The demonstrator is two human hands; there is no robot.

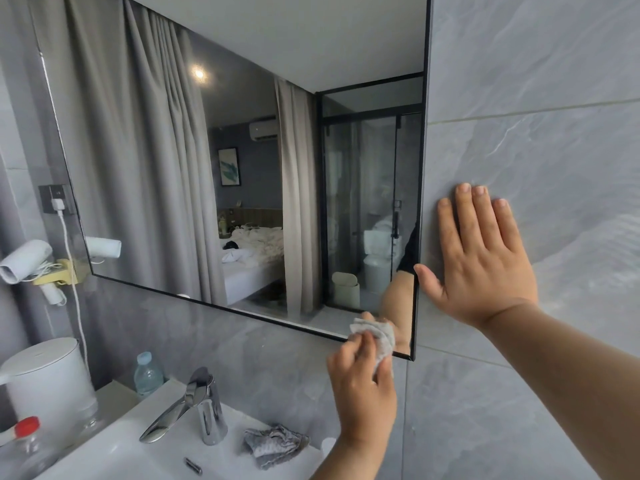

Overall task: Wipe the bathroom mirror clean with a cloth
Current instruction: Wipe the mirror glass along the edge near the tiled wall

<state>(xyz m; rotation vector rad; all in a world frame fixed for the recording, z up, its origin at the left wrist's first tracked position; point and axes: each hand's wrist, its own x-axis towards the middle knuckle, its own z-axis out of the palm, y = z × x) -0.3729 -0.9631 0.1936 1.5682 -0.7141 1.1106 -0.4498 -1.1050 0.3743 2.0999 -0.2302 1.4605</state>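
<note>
The left hand (pixel 363 382) is pinching the cloth (pixel 375 337) against the mirror (pixel 242 133), wiping its lower corner. The right hand (pixel 481 261) is resting flat on the wall (pixel 536 98) beside it. Next, I think, wiping upward.

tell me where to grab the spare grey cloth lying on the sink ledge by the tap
Pinch the grey cloth at its raised, crumpled middle folds, coming straight down from above. It lies in a loose heap on the sink ledge right of the tap, so approach from the open right side.
</note>
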